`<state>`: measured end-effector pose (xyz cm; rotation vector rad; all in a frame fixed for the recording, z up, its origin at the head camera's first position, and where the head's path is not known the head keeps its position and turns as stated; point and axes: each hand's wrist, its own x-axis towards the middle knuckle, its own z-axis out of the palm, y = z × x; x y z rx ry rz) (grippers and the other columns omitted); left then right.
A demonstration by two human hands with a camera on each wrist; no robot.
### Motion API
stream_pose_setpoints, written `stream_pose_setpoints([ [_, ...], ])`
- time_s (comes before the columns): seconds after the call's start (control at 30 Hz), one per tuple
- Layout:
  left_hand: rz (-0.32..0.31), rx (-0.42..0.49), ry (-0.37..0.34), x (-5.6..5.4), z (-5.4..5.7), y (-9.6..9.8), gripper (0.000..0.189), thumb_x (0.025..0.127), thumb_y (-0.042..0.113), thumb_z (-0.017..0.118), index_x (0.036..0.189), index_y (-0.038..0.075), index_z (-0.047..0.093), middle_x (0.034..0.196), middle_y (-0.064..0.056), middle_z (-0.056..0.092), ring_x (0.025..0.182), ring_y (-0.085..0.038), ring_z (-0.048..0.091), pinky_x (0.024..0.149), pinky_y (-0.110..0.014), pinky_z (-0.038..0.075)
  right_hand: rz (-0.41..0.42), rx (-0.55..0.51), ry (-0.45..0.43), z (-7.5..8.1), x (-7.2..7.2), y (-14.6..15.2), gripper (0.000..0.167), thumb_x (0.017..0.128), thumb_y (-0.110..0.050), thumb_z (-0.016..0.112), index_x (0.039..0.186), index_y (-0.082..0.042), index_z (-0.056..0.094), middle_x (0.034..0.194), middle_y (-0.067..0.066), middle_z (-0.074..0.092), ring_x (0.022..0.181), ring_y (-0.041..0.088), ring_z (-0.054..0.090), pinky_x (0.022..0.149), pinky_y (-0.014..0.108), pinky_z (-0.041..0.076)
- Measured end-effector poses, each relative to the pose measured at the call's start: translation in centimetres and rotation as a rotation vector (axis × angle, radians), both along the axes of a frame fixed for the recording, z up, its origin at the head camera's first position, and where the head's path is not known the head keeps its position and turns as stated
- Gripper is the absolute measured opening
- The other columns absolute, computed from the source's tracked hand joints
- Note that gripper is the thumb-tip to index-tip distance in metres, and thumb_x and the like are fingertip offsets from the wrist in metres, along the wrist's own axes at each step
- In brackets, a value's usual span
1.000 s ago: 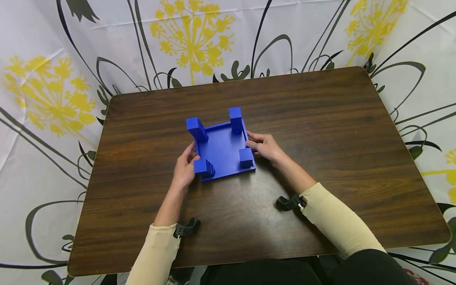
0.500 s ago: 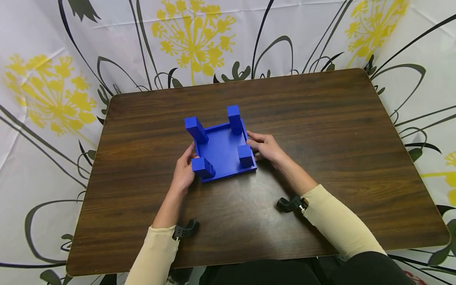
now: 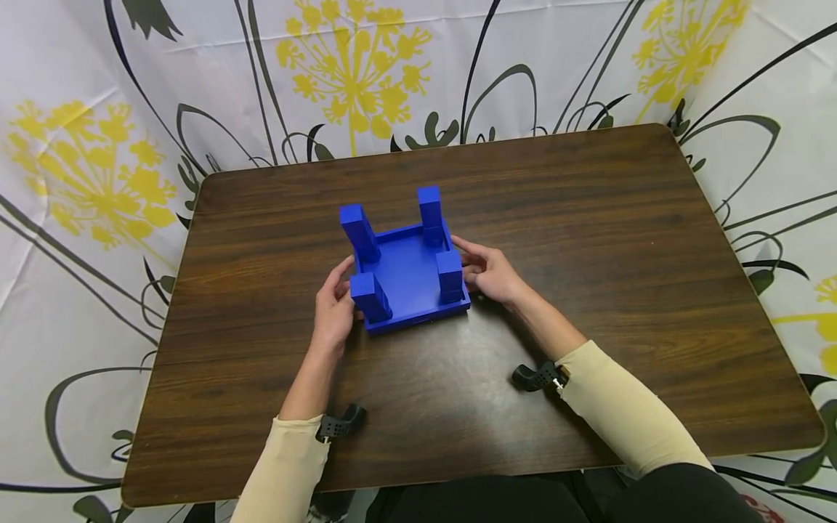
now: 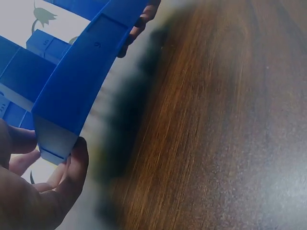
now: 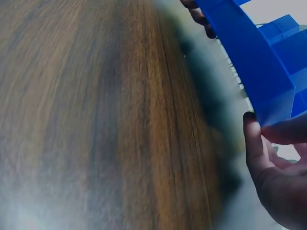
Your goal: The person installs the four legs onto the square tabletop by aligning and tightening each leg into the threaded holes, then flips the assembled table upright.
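A blue, square, tray-like piece (image 3: 410, 272) with a low rim and a post standing up at each corner, like a small upside-down table, is held between both hands over the wooden table. At its left side my left hand (image 3: 333, 309) grips the edge; the left wrist view shows the thumb above and fingertips curled beneath the blue side wall (image 4: 81, 72). My right hand (image 3: 493, 272) pinches the opposite edge, its thumb and fingers around the blue corner (image 5: 276, 103) in the right wrist view. The near posts partly hide the fingers in the head view.
The brown wood-grain table (image 3: 621, 254) extends around the piece on all sides. A white curtain (image 3: 229, 65) with yellow and grey plant prints hangs behind and beside it. Black wrist cameras (image 3: 341, 423) sit on both forearms.
The blue piece has tipped away from the person: its post tops have shifted toward the far side and more of its near wall shows. Both hands keep hold of its sides.
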<state>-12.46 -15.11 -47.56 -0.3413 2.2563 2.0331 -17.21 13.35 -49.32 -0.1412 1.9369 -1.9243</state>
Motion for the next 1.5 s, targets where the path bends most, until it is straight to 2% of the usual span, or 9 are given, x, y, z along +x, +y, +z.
stream_pose_setpoints([
  [0.27,0.04,0.045,0.011,0.1,0.2,-0.1,0.05,0.093,-0.008,0.048,0.137,0.014,0.058,0.093,0.001,0.067,0.066,-0.009,0.058,0.055,-0.025,0.047,0.086,-0.06,0.135,-0.3,0.1,0.6,0.082,0.08,0.027,0.055,0.15,-0.011,0.041,0.13,0.024,0.057,0.112,0.031,0.062,0.083,0.029,0.053],
  [0.47,0.032,0.054,0.023,0.2,0.6,-0.1,0.042,0.095,-0.004,0.049,0.134,0.009,0.059,0.077,0.006,0.065,0.063,-0.008,0.056,0.053,-0.026,0.045,0.117,-0.095,0.245,-0.6,0.0,0.8,0.08,0.079,0.023,0.066,0.149,-0.006,0.041,0.125,0.026,0.06,0.112,0.033,0.061,0.088,0.037,0.053],
  [0.67,0.005,0.035,0.012,0.3,0.9,-0.3,0.033,0.097,0.001,0.051,0.127,0.01,0.062,0.079,0.0,0.06,0.064,-0.012,0.053,0.056,-0.029,0.045,0.043,-0.014,0.389,-0.7,0.1,0.5,0.072,0.078,0.024,0.067,0.143,0.003,0.046,0.118,0.028,0.061,0.105,0.034,0.062,0.089,0.035,0.052],
  [0.87,0.032,0.018,0.024,0.3,1.2,-0.2,0.024,0.1,0.017,0.057,0.122,0.011,0.063,0.09,0.0,0.064,0.073,-0.013,0.057,0.057,-0.027,0.047,0.003,0.058,0.573,-1.0,0.2,0.3,0.059,0.079,0.024,0.065,0.135,0.014,0.048,0.112,0.034,0.06,0.102,0.047,0.062,0.087,0.051,0.051],
  [1.13,0.058,0.029,0.127,0.4,0.9,-0.2,0.016,0.102,0.017,0.054,0.111,0.016,0.066,0.079,0.005,0.061,0.067,-0.009,0.052,0.053,-0.022,0.043,-0.007,0.216,0.805,-1.0,0.1,0.8,0.05,0.082,0.007,0.074,0.13,0.004,0.06,0.108,0.017,0.061,0.099,0.029,0.064,0.084,0.039,0.054],
  [1.2,0.06,0.055,0.166,0.5,0.9,-0.1,0.019,0.103,0.017,0.051,0.113,0.014,0.067,0.081,0.004,0.062,0.067,-0.009,0.052,0.052,-0.021,0.041,-0.029,0.238,0.887,-0.9,0.1,0.8,0.047,0.081,0.006,0.076,0.127,0.003,0.063,0.11,0.017,0.06,0.101,0.028,0.061,0.087,0.037,0.052],
  [1.33,0.026,0.137,0.227,0.5,1.1,0.0,0.03,0.104,0.013,0.045,0.127,0.006,0.063,0.099,-0.003,0.067,0.074,-0.013,0.063,0.059,-0.026,0.053,-0.066,0.193,1.012,-0.3,-0.2,0.7,0.043,0.08,0.007,0.077,0.121,0.004,0.067,0.118,0.018,0.06,0.107,0.031,0.058,0.091,0.036,0.047],
  [1.43,-0.004,0.153,0.24,0.6,1.1,0.2,0.033,0.104,0.011,0.047,0.134,0.005,0.058,0.111,-0.009,0.066,0.085,-0.024,0.068,0.065,-0.037,0.058,-0.082,0.162,1.042,0.2,-0.3,0.5,0.043,0.078,0.009,0.077,0.12,0.005,0.067,0.117,0.017,0.063,0.107,0.03,0.059,0.091,0.032,0.047],
  [1.5,-0.013,0.135,0.244,0.6,1.0,0.2,0.034,0.103,0.008,0.05,0.135,0.006,0.058,0.112,-0.011,0.065,0.09,-0.025,0.068,0.066,-0.039,0.058,-0.092,0.163,1.049,0.3,-0.3,0.5,0.044,0.077,0.01,0.077,0.12,0.006,0.067,0.115,0.016,0.064,0.106,0.029,0.06,0.091,0.029,0.047],
])
